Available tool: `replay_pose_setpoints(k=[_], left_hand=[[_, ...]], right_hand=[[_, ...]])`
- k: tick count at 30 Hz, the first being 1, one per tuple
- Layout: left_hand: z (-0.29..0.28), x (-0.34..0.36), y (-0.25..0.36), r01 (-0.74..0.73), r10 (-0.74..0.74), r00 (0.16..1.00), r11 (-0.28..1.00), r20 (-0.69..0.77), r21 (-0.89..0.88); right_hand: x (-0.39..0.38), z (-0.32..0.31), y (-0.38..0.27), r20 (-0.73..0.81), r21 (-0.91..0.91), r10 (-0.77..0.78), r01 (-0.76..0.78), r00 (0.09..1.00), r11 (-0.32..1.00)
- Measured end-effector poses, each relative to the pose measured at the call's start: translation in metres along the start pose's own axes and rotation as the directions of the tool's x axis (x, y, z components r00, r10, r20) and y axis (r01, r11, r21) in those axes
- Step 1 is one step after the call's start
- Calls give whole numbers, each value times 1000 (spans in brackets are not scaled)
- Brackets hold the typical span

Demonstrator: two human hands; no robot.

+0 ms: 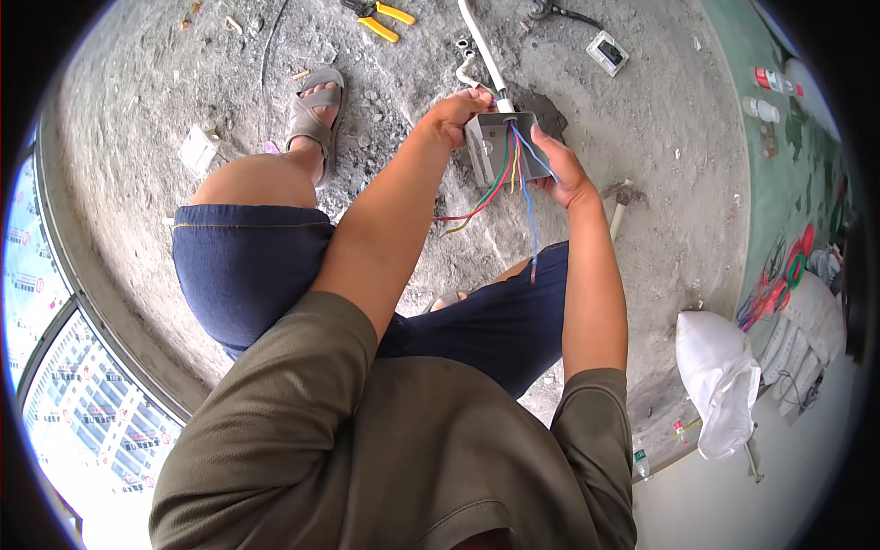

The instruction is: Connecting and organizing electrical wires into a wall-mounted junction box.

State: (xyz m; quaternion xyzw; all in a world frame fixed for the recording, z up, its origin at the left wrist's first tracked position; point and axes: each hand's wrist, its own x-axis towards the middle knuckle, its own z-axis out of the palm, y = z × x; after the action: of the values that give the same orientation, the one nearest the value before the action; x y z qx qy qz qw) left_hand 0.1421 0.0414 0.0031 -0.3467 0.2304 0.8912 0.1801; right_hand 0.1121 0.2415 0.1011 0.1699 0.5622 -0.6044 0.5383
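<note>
A grey metal electrical junction box (478, 154) is held up between both hands above the rough floor. My left hand (458, 117) is closed on its far left corner, with the fingertips near a short white tube. On the other side, my right hand (566, 172) is wrapped round the box's right wall, thumb up and fingers partly hidden beneath. A white conduit (484, 46) meets the far wall of the box. Out of it hang red, green, yellow and blue wires (504, 174); one blue wire (533, 229) dangles toward my leg.
Yellow-handled pliers (380, 20) and a black-handled tool (564, 12) lie at the far side. A white square box (608, 53) is right of them. A pipe stub (619, 218) rises near my right forearm. At right are a white sack (715, 367) and wire coils (793, 266).
</note>
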Motion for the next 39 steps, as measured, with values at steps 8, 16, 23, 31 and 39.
replay_pose_setpoints(k=[8, 16, 23, 31, 39], left_hand=[[16, -4, -9, -35, 34, 997, 999, -70, -22], [5, -8, -7, 10, -15, 998, 996, 55, 87], [37, -41, 2, 84, -107, 994, 889, 25, 450], [51, -57, 18, 139, -219, 972, 820, 81, 555], [46, -47, 6, 118, -180, 983, 715, 18, 689]], right_hand=[[-11, -15, 12, -250, -793, -648, 231, 720, 563], [-59, 40, 5, -178, -979, -565, -86, 806, 187], [-53, 27, -7, -260, -182, -33, -15, 965, 983], [-57, 38, -18, -280, -188, -59, 6, 958, 982], [-49, 26, -17, 76, 489, 252, -257, 965, 833]])
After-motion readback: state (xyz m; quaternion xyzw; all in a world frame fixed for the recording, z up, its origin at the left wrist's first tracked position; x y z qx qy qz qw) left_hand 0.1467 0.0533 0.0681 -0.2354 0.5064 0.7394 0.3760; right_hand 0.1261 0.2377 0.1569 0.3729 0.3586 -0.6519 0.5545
